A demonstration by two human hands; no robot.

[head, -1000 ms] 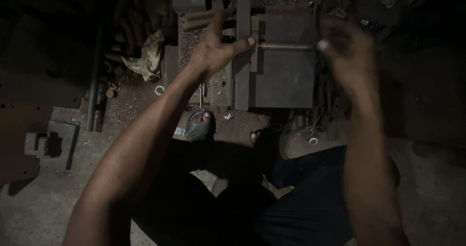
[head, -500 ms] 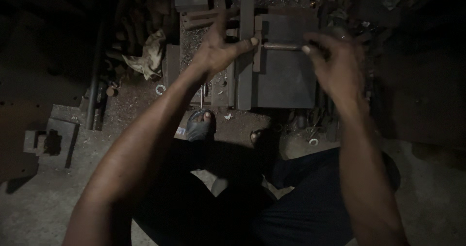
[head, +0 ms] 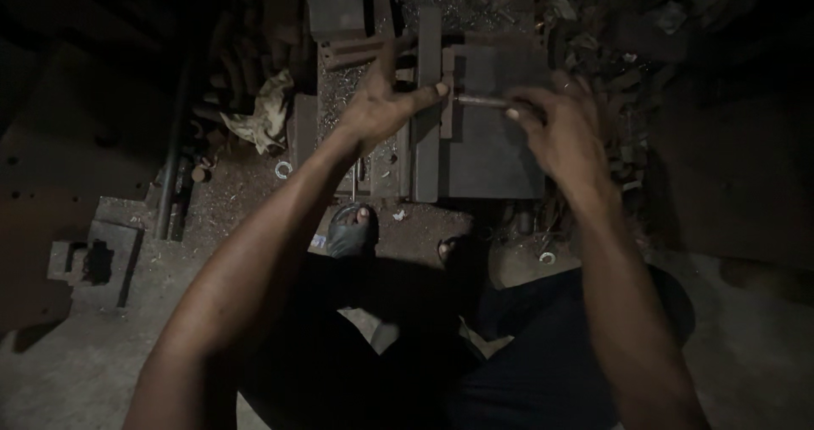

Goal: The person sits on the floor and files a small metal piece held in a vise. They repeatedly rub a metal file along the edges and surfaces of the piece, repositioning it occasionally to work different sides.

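Observation:
My left hand (head: 383,101) rests on the dark metal blocks, its thumb pressing a small upright steel piece (head: 446,99) against the large flat steel block (head: 492,146). My right hand (head: 561,129) grips a thin horizontal metal rod (head: 479,101) whose left end meets that small piece. A tall narrow steel bar (head: 426,154) stands just left of the block.
A crumpled rag (head: 264,112) lies to the left with metal rings (head: 283,170) and shavings on the floor. My sandalled feet (head: 352,231) are below the blocks. A stepped metal block (head: 89,260) sits at the lower left; scrap is piled at the upper right.
My right hand has moved left and down from a raised position and closed on the rod. The left hand has stayed in place.

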